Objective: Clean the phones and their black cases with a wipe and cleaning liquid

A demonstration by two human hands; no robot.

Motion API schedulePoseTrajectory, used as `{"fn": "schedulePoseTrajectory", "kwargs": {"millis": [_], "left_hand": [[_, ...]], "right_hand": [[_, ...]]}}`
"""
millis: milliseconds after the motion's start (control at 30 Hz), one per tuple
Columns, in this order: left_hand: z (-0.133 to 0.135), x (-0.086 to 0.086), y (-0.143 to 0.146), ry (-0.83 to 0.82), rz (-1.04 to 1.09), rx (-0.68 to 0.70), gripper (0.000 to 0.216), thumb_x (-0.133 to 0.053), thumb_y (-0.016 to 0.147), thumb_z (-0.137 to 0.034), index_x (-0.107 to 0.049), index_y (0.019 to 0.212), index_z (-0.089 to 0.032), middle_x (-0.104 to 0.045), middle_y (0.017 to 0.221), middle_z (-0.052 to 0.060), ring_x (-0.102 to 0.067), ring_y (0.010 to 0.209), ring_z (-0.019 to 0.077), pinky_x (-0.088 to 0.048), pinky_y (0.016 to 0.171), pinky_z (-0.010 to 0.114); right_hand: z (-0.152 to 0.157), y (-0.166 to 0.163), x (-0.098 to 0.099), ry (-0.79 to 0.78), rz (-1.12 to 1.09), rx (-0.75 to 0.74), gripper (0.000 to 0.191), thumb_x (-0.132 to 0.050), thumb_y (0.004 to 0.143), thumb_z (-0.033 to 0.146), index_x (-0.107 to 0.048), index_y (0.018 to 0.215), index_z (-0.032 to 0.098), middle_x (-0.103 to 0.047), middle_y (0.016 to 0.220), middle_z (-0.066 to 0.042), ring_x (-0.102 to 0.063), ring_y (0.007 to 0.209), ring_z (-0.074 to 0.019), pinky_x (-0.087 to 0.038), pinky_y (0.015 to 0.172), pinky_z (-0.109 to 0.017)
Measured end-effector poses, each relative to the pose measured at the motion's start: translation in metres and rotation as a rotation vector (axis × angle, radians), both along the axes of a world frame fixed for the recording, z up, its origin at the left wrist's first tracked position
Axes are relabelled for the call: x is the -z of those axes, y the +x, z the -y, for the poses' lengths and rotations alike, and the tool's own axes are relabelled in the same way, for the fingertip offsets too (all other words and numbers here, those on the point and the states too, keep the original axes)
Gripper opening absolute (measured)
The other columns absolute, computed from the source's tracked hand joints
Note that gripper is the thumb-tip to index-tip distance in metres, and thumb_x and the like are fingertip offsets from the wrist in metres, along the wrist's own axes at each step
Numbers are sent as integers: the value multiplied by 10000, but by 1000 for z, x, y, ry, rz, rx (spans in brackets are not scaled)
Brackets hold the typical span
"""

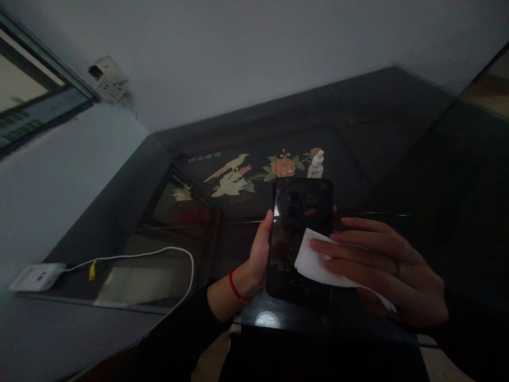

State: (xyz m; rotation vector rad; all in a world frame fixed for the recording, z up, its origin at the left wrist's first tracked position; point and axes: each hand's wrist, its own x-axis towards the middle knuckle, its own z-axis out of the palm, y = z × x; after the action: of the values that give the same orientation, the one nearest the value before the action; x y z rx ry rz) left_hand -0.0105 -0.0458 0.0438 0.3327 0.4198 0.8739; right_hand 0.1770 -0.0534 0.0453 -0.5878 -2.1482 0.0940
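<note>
My left hand (259, 254) grips a black smartphone (296, 212) by its left edge, back side facing me, with the round camera module at the top. A red string circles that wrist. My right hand (382, 268), a ring on one finger, lies with its fingers stretched out and presses a white tissue (314, 262) flat against the lower part of the phone's back. Both hands hover over a dark glass-topped table (358, 159).
A small clear pump bottle (316, 164) stands on the table behind the phone, beside an inlaid bird-and-flower picture (242, 175). At the left a white cable (159, 253) runs from a white charger box (35, 277). A wall socket (107, 79) sits up left.
</note>
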Motion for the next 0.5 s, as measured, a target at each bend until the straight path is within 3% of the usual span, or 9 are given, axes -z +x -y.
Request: {"fn": "schedulePoseTrajectory", "kwargs": {"millis": [167, 300, 500], "left_hand": [[-1, -1, -1, -97, -70, -55, 706, -166, 925, -556, -649, 1165, -100, -697, 1076, 134, -616, 1078, 275, -418, 949, 394], [0, 4, -1, -119, -113, -91, 658, -298, 897, -583, -642, 1168, -91, -707, 1011, 132, -636, 1017, 265, -435, 908, 359], [0, 10, -1, -222, -120, -96, 612, -335, 907, -558, -664, 1094, -77, -714, 869, 115, -670, 820, 212, -472, 769, 286]], "right_hand": [[-12, 0, 7, 127, -23, -50, 253, -425, 960, 253, -644, 1086, 272, -721, 1109, -17, -629, 1066, -168, -502, 1028, -416], [-19, -5, 9, 205, 8, -71, 236, -445, 938, 231, -649, 1055, 239, -714, 1133, -30, -621, 1093, -172, -517, 1002, -429], [-19, -16, 3, 211, 121, -72, 245, -456, 936, 198, -647, 1067, 119, -688, 1176, -109, -538, 1228, -201, -396, 1102, -481]]}}
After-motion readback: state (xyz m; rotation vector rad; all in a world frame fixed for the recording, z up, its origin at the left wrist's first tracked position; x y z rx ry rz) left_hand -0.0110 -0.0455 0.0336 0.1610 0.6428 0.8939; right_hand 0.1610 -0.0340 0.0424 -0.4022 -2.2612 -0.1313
